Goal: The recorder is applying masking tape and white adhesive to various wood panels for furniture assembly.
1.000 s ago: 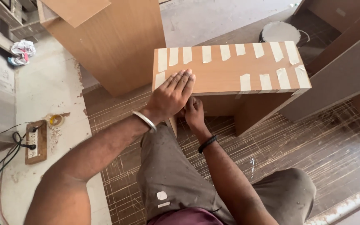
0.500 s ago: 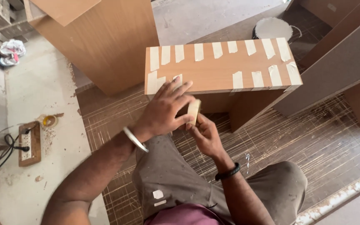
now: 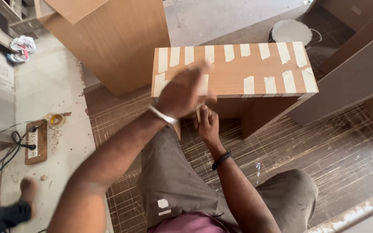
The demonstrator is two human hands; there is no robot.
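Note:
A low wooden box (image 3: 234, 71) stands on the floor in front of my knees, its top crossed by several strips of pale masking tape (image 3: 288, 81). My left hand (image 3: 185, 89) is blurred by motion over the near left edge of the top; its grip is unclear. My right hand (image 3: 207, 124) is just below it against the box's front face, fingers pinched on a small pale strip of tape (image 3: 198, 114). I wear a metal bangle on the left wrist and a dark band on the right.
A tall wooden cabinet (image 3: 117, 47) stands behind the box on the left, dark panels (image 3: 350, 82) lean at right. A tape roll (image 3: 56, 119) and a power strip (image 3: 33, 142) lie on the left floor. A white round lid (image 3: 291, 31) is far back. Another person's foot (image 3: 26, 190) shows at lower left.
My left hand lifted off the flat top and moved quickly across the near edge. My right hand brought a strip of tape up to the front face. A foot entered at lower left.

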